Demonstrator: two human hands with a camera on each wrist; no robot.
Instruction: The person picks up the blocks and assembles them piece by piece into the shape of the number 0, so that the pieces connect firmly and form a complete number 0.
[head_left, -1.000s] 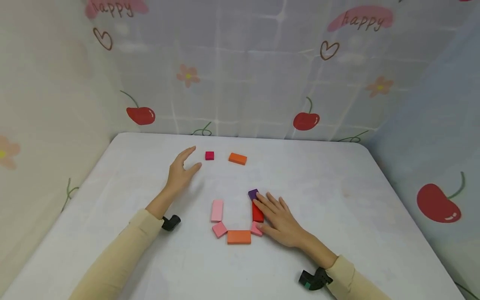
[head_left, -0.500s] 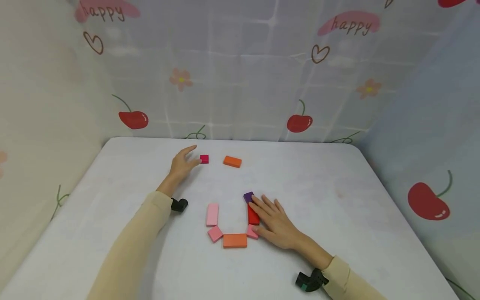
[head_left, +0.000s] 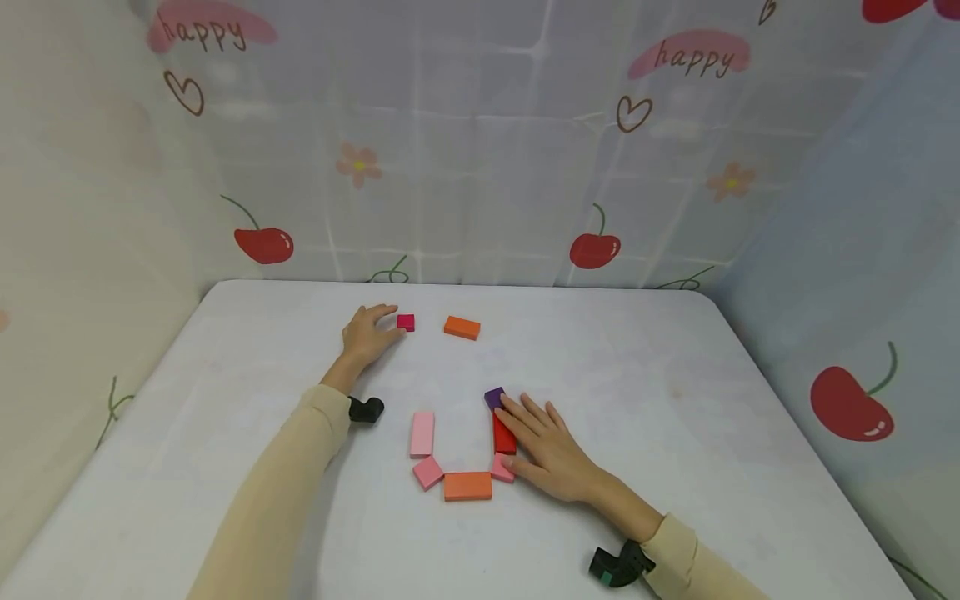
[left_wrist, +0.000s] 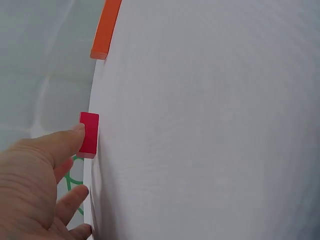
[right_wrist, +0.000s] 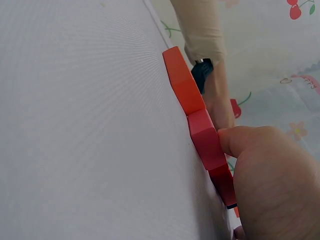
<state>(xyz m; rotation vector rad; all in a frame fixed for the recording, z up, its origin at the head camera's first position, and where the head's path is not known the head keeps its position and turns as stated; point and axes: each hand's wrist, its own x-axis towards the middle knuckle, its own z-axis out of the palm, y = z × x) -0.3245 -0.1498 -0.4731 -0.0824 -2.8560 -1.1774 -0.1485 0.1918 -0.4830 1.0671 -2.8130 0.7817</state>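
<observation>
At the far left of the table, a small crimson block [head_left: 406,322] sits between the thumb and index finger of my left hand [head_left: 365,335]. In the left wrist view the thumb overlaps the face of that crimson block [left_wrist: 90,134], and the index finger is partly hidden behind. My right hand [head_left: 553,457] lies with fingers extended over the right side of a U-shaped row. Its fingertips reach the purple block [head_left: 494,398] and red block [head_left: 504,434], its thumb the pink block [right_wrist: 207,142]. An orange block [head_left: 468,487] forms the row's bottom.
On the row's left side lie a long light pink block [head_left: 422,434] and a square pink block [head_left: 428,472]. Another orange block [head_left: 462,327] lies near the back edge of the white table [head_left: 600,358]. A printed curtain [head_left: 465,167] hangs behind the table.
My left hand has reached forward and right to the crimson block, its thumb and index finger closing around it. My right hand stays on the row. The head view has shifted slightly.
</observation>
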